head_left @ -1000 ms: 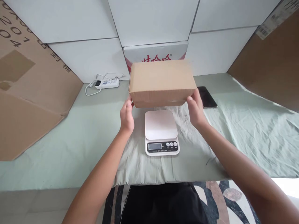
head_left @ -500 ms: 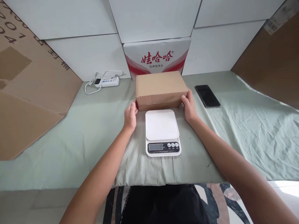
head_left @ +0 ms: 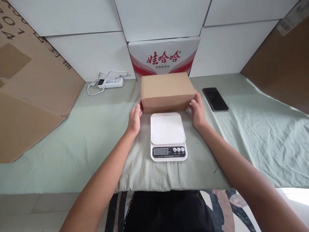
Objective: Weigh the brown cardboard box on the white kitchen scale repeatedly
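Left of and beyond the left hand (head_left: 135, 118) lies one white device (head_left: 115, 83) with one cable (head_left: 104, 86), its print hard to read. Gripped between that hand and the right hand (head_left: 198, 112), some fingers hidden, one plain brown cardboard box (head_left: 167, 86) covers the foot of one printed carton (head_left: 164, 58); one white scale (head_left: 167, 129) lies between the wrists, one black phone (head_left: 215, 99) right of both.

Bare forearms (head_left: 109, 166), bare hands (head_left: 135, 119), black clothing (head_left: 166, 212) over the lap, pale-flecked left edge (head_left: 128, 207)
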The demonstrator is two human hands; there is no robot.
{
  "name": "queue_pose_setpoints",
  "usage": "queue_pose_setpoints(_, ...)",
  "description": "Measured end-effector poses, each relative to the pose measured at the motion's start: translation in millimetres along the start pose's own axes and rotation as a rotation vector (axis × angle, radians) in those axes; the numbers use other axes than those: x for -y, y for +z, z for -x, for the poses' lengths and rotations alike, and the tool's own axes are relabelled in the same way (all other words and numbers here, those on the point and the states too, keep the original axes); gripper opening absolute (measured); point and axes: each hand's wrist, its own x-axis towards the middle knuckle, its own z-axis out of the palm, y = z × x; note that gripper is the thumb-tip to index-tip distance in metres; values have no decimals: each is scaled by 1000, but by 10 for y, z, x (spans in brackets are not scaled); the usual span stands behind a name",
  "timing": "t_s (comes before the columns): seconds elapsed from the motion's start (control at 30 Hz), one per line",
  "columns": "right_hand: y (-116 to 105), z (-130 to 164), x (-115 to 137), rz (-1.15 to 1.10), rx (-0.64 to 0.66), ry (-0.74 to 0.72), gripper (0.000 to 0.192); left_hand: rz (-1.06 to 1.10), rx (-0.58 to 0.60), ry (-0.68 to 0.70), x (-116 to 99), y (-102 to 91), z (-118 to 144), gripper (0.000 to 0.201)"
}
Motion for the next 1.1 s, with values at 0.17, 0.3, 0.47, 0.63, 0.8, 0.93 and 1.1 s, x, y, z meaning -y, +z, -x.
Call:
queue_pose_setpoints(0.17,96,20,132,-47,-5,66,82,23,17,0,-18,29,-13,97)
queue_pose_setpoints(0.3,99,-13,289,-23,-35,-24,89,-5,5,60,-148,24,-3,92)
queue_pose_setpoints(0.47,17,191,716,61,-80,-115,92,-47,3,181,-541,17,280,87)
queue_pose_setpoints(0.63,-123,782,849,106,-109,-162,88,-41,13,149,-691,-50,887,75)
queue_pose_setpoints(0.8,-215,1175,712,124,-97,-129,79,-124,13,99,-537,-162,1348,72)
queue_pose_setpoints(0.93,-203,1203,707,137,-115,-156,76,-180,48,152,-492,-171,1414,72)
queue_pose_setpoints(1.1,-174,1183,731,148,-113,-166,74,-192,48,161,-523,-137,1384,73)
